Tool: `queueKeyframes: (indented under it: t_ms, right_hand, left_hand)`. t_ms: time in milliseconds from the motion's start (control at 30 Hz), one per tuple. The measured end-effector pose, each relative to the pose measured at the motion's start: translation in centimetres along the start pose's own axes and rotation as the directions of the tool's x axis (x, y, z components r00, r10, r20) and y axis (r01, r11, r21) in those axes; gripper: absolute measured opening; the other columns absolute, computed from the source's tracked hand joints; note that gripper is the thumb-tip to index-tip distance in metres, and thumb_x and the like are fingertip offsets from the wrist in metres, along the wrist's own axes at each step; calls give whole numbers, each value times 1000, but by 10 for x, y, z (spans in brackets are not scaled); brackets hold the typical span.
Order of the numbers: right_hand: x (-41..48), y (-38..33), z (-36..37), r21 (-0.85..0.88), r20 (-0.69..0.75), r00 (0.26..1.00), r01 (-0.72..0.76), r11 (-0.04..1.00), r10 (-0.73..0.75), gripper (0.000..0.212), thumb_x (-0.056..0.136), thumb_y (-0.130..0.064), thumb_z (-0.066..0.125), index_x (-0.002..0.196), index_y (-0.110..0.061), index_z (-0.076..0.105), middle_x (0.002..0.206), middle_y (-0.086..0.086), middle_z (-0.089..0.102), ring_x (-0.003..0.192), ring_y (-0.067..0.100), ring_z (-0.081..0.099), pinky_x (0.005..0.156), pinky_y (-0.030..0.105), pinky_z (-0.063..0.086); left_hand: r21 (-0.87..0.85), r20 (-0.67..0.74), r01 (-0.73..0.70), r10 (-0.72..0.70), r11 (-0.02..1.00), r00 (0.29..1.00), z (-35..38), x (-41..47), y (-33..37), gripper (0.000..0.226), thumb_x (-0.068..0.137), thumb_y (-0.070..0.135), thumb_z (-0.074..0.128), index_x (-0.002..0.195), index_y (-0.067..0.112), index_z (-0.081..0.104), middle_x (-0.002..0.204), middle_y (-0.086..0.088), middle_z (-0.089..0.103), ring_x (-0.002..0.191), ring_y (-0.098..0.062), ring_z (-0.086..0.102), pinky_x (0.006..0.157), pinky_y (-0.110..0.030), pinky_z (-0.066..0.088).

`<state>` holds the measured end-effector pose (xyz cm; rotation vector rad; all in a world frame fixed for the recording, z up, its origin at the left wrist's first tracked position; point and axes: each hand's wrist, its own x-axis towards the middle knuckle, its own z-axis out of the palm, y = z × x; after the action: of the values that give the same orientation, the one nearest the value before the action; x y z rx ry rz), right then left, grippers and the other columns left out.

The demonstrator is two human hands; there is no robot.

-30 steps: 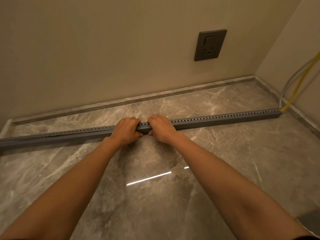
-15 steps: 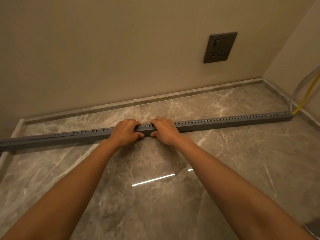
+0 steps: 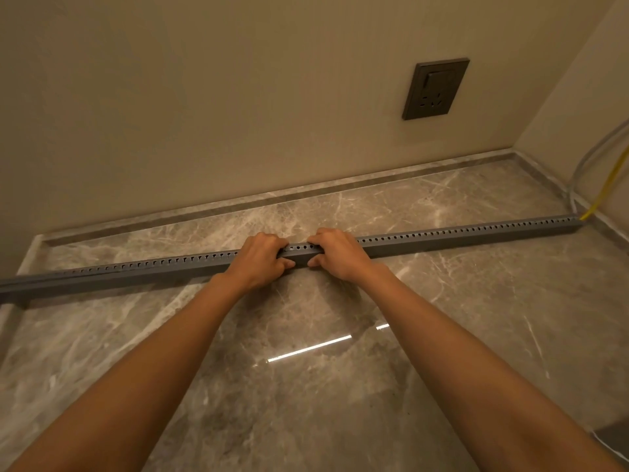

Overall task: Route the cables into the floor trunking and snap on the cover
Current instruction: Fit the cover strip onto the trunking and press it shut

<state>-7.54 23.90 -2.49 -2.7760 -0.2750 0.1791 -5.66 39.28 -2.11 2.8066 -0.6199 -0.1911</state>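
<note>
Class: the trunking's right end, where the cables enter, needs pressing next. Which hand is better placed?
Right hand: it grips the trunking on the side nearer the yellow cable; the left hand sits farther away.

The trunking (image 3: 442,235) lies on the floor (image 3: 306,386) across your view, from the far left edge to the corner on the right, in front of the back wall (image 3: 238,97) and apart from its skirting (image 3: 340,189). Your left hand (image 3: 258,260) and right hand (image 3: 335,253) sit on its middle, side by side, a short stretch of trunking between them. The cables (image 3: 606,185) come down the right wall and meet the trunking's right end. The socket (image 3: 435,88) sits on the back wall, above and right of your hands.
</note>
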Motion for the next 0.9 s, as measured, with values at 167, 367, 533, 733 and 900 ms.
queueKeyframes:
  t_ms: [167,367,533,733,900]
  right_hand:
    - [0,-1,3,-70,11,1000,16,997,-15,30,89,-20,58,114,-3,57,119,16,56,111,31,49,96,40,39]
    - [-2,2,9,-86,-1,1000,18,996,-18,36,90,-25,56,121,-6,48,126,13,52,118,28,44,104,39,31]
    - [-2,2,11,-100,-18,999,27,995,-29,35,89,-26,57,118,-7,49,123,12,53,116,26,46,102,38,32]
    - [-2,1,13,-117,-15,998,64,991,-66,33,90,-21,57,117,-4,48,123,13,53,114,27,45,100,37,35]
    - [2,1,7,-79,-9,1000,19,997,-19,37,85,-23,63,115,-4,53,120,14,54,112,28,48,98,38,37]
  left_hand:
    - [15,-2,-12,12,1000,1000,3,0,2,25,88,23,61,102,2,65,102,-18,67,93,-33,59,75,-34,43]
    - [-8,42,-31,32,999,999,5,1,-5,32,89,24,61,113,5,56,114,-14,61,103,-29,55,86,-36,44]
    - [47,61,-32,29,998,998,6,0,-5,32,87,18,63,114,4,53,117,-15,57,105,-29,53,88,-37,43]
    - [186,31,-66,62,980,998,12,-3,2,33,90,18,56,118,2,49,120,-17,57,106,-32,54,88,-37,42]
    - [97,36,-64,61,993,997,8,0,-5,34,88,20,61,116,4,52,117,-15,59,105,-30,55,87,-38,44]
